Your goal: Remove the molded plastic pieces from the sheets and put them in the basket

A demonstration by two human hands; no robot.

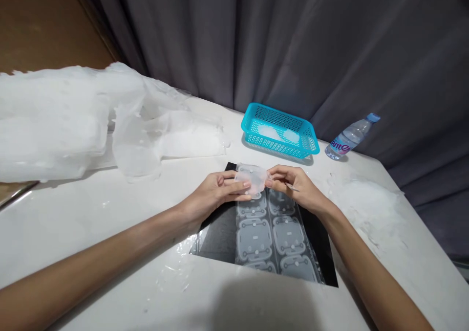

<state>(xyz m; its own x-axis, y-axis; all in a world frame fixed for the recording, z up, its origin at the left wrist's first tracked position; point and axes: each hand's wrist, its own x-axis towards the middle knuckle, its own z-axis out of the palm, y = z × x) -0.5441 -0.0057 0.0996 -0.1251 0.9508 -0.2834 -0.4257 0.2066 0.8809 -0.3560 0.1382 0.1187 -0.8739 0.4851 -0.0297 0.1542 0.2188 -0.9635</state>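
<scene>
My left hand (223, 189) is closed on a small translucent plastic piece (252, 178), squarish with rounded corners and small round dots. Its thumb lies across the front of the piece. My right hand (293, 184) pinches the right edge of the same piece between thumb and fingertips. A thin, light, pointed sliver (292, 187) sticks out from under the right fingers; its kind cannot be made out. Below both hands, a clear sheet of rounded-square plastic pieces (254, 239) in two columns lies over a black mat (318, 228). The held piece covers part of the sheet's far end.
Behind the hands stands a turquoise perforated basket (280, 150) with some white pieces inside. A water bottle (350, 138) leans in view at its right. Crumpled white plastic film (54, 121) fills the left back, and film scraps (370, 204) lie on the right of the white table (146, 292).
</scene>
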